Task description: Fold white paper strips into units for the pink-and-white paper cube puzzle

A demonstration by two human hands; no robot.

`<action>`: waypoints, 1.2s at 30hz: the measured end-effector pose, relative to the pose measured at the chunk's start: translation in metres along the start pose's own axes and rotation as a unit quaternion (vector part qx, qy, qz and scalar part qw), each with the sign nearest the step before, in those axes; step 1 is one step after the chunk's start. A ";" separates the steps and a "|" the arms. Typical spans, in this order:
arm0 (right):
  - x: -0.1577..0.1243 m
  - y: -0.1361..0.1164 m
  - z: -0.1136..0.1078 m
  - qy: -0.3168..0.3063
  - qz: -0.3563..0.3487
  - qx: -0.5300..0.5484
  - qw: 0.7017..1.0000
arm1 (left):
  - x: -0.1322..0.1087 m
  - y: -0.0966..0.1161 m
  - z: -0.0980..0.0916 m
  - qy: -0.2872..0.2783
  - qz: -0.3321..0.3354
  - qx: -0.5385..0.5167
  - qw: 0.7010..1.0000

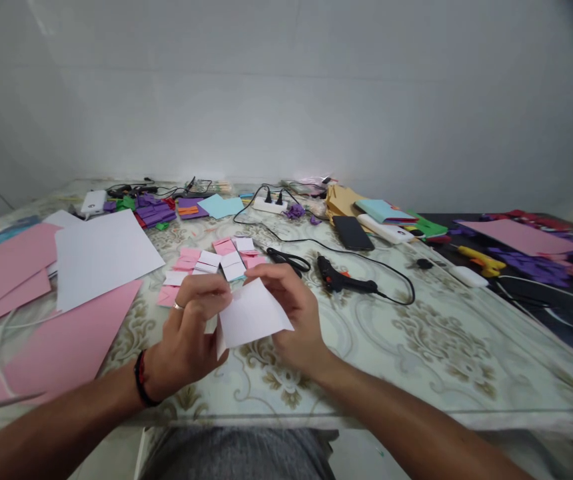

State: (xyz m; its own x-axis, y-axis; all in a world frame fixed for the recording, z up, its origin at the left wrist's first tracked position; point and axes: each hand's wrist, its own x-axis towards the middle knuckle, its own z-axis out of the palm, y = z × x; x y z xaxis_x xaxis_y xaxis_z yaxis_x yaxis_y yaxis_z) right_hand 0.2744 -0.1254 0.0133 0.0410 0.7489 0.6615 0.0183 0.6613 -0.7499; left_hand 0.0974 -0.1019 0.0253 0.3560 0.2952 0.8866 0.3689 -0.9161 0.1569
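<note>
A small white sheet of paper point(254, 315), bent along its left side, is held up between my two hands above the table. My left hand point(191, 320), with a ring and a dark wristband, pinches its left edge. On the other side, the fingers of my right hand point(294, 313) wrap behind the sheet and grip its right part. Just beyond the hands lies a cluster of small folded pink and white papers point(211, 260). Black-handled scissors point(289, 259) rest behind my right hand, their blades partly hidden.
A black glue gun point(344, 280) with its cord lies to the right, near a dark phone point(351, 233). At left are large white point(106, 257) and pink sheets point(81, 340). A power strip point(270, 204) and purple paper pieces point(154, 212) sit farther back.
</note>
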 end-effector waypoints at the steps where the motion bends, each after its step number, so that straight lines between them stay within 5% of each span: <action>1: -0.001 0.001 0.000 -0.001 -0.009 -0.008 1.000 | 0.000 0.001 0.000 -0.004 -0.001 0.006 1.000; 12: -0.009 0.009 -0.001 0.009 -0.088 -0.132 0.987 | 0.004 -0.001 0.005 0.044 -0.031 -0.029 0.998; 18: -0.013 0.015 -0.002 0.032 -0.100 -0.110 0.988 | 0.003 0.000 -0.001 -0.032 -0.076 -0.008 0.997; 36: -0.005 0.009 -0.001 -0.013 -0.222 -0.178 0.959 | -0.006 -0.002 -0.002 0.042 -0.093 -0.081 0.991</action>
State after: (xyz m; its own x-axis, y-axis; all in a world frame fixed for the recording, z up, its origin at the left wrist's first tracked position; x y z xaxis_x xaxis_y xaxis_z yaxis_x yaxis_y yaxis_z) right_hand 0.2750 -0.1228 0.0035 -0.0751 0.4011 0.9130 0.3680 0.8621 -0.3484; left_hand 0.0927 -0.1026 0.0204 0.2198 0.4461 0.8676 0.2760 -0.8814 0.3833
